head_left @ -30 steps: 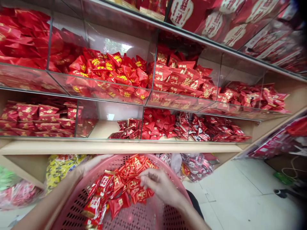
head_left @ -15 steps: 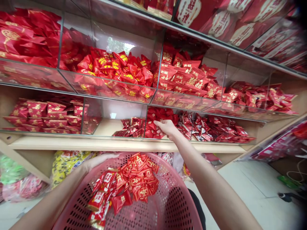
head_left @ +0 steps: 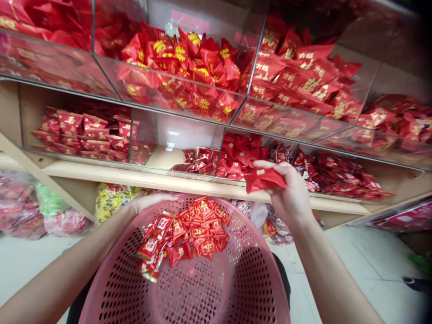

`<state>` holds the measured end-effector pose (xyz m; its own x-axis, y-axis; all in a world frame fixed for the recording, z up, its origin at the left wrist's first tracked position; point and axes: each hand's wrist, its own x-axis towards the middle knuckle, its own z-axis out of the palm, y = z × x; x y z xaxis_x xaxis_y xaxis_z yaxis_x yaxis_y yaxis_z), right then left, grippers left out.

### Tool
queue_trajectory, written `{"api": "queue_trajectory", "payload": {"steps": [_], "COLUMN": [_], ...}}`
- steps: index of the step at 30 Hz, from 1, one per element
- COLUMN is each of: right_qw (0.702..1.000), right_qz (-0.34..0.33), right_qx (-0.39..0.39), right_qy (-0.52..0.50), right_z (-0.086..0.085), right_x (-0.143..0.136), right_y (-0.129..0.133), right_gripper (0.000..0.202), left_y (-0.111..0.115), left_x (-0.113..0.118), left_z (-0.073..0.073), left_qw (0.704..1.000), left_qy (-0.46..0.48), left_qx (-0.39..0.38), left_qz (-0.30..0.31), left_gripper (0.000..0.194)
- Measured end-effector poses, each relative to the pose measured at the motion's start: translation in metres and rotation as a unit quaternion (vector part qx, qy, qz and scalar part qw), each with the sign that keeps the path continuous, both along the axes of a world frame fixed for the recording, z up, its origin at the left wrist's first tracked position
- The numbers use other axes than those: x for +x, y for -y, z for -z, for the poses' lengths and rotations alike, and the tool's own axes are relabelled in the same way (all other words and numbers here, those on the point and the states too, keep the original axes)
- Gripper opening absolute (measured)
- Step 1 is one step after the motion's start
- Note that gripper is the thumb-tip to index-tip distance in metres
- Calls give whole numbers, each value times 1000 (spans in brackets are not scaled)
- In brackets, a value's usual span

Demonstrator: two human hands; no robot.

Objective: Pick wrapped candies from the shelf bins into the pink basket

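Note:
My right hand (head_left: pixel 292 191) is closed on a matte red candy packet (head_left: pixel 265 180) with a small gold mark. It hovers in front of the lower shelf, above the basket's far right side. Behind it, a glass-walled compartment holds similar red packets (head_left: pixel 238 157). My left hand (head_left: pixel 150 202) grips the far left rim of a pink perforated plastic basket (head_left: pixel 249 297); its fingertips lie along the rim, and its thumb is hidden. Inside the basket are shiny red wrapped candies (head_left: pixel 202 225) and, to their left, longer red-and-white packets (head_left: pixel 151 249).
Glass dividers split the shelves into bins of red packets (head_left: pixel 182 54). A pale wooden shelf edge (head_left: pixel 101 173) runs just beyond the basket. Below it sit a yellow bag (head_left: pixel 113 198) and other plastic bags (head_left: pixel 64 220) on the tiled floor (head_left: pixel 357 256).
My right hand has come out of the lower compartment toward me and to the right, with a red packet in it. The view has shifted closer to the shelves; my left hand stays on the basket.

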<state>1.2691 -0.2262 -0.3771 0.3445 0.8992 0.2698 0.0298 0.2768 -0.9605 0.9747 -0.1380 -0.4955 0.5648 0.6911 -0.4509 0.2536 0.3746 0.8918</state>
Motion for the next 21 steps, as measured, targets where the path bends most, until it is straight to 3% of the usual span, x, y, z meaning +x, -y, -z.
{"api": "queue_trajectory", "payload": {"steps": [3,6,9,12,14,16,21], "right_qw": [987,951,898,801,751,733,756], "right_qz": [-90,-185,-261,-298,-314,-344,-396], "right_qx": [-127,-245,-266,-263,-276,-283,-234], "right_qy": [-39,28,235,448,511,514,466], "right_z": [20,60,102,131,141,144,138], "right_x": [-12,-38,-70,-98,-111,-117,-105], "right_y": [32,51,63,72,75,75,69], "right_gripper": [16,17,13,12,11,16,40], "left_y": [1,-1,-5,-9,-11,-12,-13], "left_x": [-1,-1,-2,-3,-4,-6,-10], "left_z": [0,2,7,14,17,17,17], "left_qw": [998,996,995,995,994,994,999], "left_qy": [32,31,35,42,45,42,-4], "left_qx": [-58,-78,-88,-87,-89,-89,-36], "left_qz": [15,20,36,40,42,47,29], "left_gripper": [43,46,47,46,46,44,40]}}
